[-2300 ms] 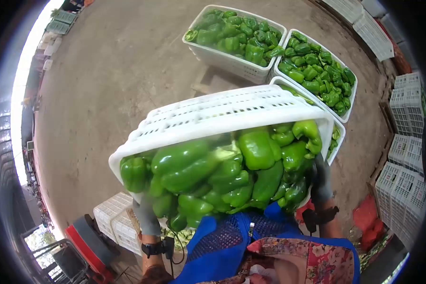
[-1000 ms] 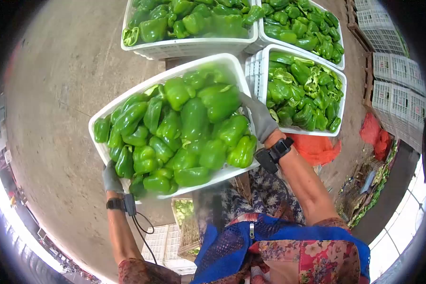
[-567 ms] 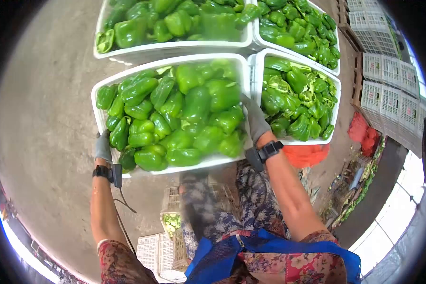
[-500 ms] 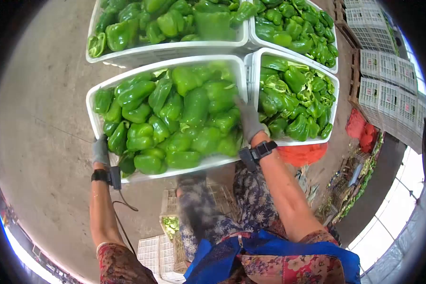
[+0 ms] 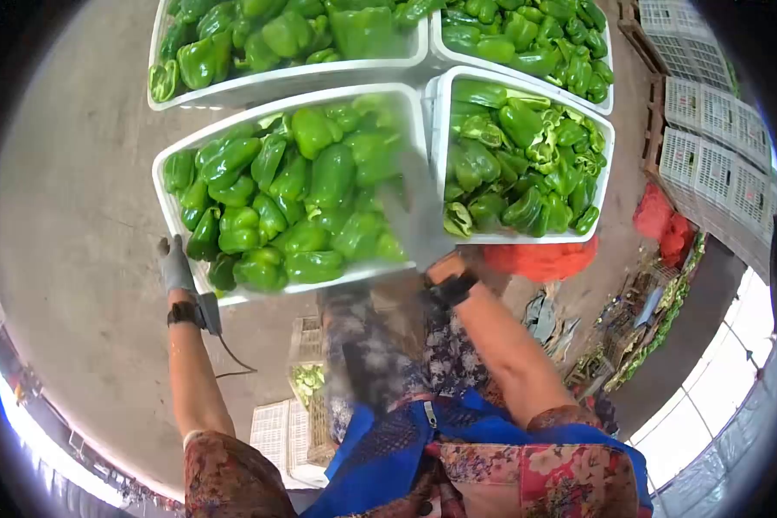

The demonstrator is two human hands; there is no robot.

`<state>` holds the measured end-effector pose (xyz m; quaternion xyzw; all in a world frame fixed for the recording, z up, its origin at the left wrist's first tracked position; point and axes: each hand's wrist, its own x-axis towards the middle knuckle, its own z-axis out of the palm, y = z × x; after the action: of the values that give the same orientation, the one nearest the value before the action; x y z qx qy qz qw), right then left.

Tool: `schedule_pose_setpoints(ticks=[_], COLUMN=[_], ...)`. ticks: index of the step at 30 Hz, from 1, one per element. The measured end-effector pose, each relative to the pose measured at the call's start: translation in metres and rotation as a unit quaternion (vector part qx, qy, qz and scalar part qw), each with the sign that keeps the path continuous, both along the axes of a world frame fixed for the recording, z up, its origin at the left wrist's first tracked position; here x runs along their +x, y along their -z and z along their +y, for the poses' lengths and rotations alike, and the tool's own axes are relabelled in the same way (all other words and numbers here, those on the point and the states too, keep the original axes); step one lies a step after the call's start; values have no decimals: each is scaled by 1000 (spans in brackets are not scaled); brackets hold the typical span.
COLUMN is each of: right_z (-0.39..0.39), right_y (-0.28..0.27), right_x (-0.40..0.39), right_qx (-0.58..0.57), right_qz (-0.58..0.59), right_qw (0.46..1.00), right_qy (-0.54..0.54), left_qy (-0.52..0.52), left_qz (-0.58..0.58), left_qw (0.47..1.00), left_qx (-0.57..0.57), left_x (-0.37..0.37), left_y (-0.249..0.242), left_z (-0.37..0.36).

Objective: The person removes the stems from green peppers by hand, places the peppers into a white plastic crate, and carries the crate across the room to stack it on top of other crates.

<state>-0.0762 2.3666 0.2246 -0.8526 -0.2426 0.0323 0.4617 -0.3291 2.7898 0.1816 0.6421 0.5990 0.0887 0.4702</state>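
A white crate (image 5: 289, 110) full of whole green bell peppers (image 5: 331, 177) stands in front of me. My left hand (image 5: 175, 266), in a grey glove, is at the crate's near left edge with its fingers stretched out and apart. Over the crate's right rim is my right hand (image 5: 413, 211), also gloved and blurred by motion. Its thumb and fingers look spread, with nothing visible in them. Just right of it stands a second white crate (image 5: 607, 173) holding green peppers (image 5: 527, 164), some of them broken or cut open.
Two more pepper-filled crates stand behind, at far left (image 5: 233, 89) and far right (image 5: 457, 53). Stacked white crates (image 5: 716, 168) rise along the right side. A red bundle (image 5: 544, 259) lies under the right crate. Near my legs is a small crate (image 5: 306, 341) with pale green scraps.
My left hand has loosened from the crate's edge, its fingers now apart. My right hand has shifted left across the rim. The crates appear slightly left and higher in view.
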Motion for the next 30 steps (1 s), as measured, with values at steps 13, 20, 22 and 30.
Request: schedule_pose_setpoints(ticks=[13,20,22,30], right_z=[-36,-42,-43,-48], right_y=[37,57,58,52], right_x=[216,229,230,216], right_qx=[-299,-202,-175,-222], right_qz=[-267,-273,-288,-277], right_qw=[873,895,895,877], right_qy=[-277,-289,-293,-324], left_qy=[-88,-94,-229,-188], left_qz=[-52,-111,-141,-129], left_qw=[876,915,828,895], left_qx=[-472,-376,-491,-384], left_x=[151,160,186,172], left_y=[42,64,34,41], left_z=[-517,-545,-538,-573])
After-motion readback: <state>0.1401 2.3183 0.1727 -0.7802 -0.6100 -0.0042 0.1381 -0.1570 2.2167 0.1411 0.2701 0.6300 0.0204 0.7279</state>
